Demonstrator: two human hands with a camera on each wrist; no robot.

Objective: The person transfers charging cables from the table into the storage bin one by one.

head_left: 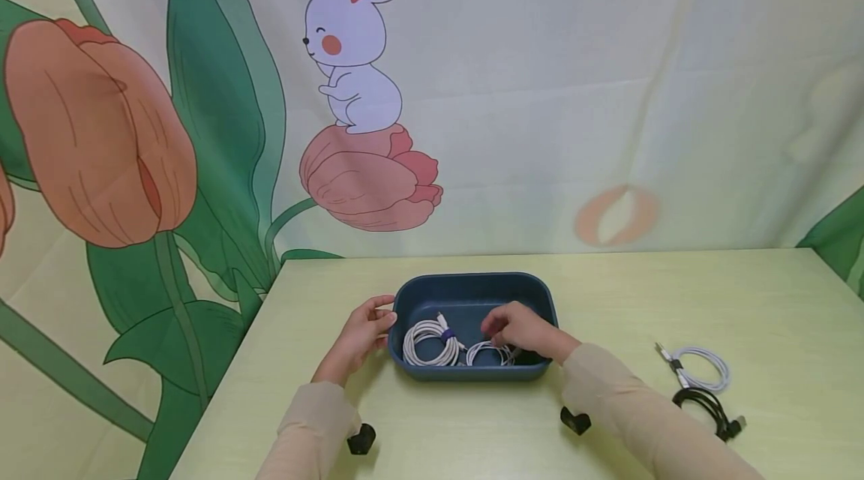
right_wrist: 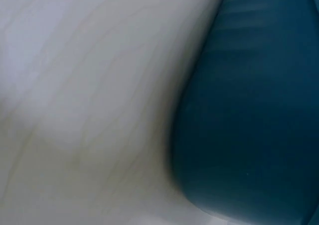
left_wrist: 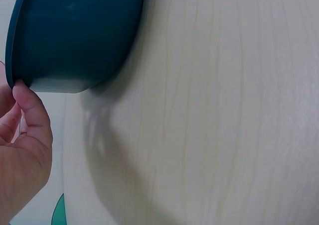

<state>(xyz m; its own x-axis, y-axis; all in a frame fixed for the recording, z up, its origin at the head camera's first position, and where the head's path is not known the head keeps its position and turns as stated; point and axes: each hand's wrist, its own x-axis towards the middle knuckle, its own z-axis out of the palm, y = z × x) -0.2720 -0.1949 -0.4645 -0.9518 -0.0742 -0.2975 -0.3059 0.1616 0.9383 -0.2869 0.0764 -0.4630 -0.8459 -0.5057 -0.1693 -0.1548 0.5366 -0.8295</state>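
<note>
A dark blue bin (head_left: 472,373) stands on the table, seen from outside in both wrist views. My left hand (head_left: 364,330) grips its left end, the thumb (left_wrist: 31,103) pressed at the rim. Inside, a thick white cable coil (head_left: 421,345) bound with a purple tie lies at the left. Beside it is a smaller white cable coil (head_left: 478,351), partly covered by my right hand (head_left: 523,326). That hand reaches over the bin's right end, fingers bent down at the smaller coil. Whether they pinch it is hidden; the right wrist view shows no fingers.
On the table (head_left: 628,300) to the right lie a coiled white cable (head_left: 718,367) and, nearer me, a coiled black cable (head_left: 702,396), close to my right sleeve (head_left: 628,405). A printed cloth (head_left: 506,127) hangs behind the table's far edge.
</note>
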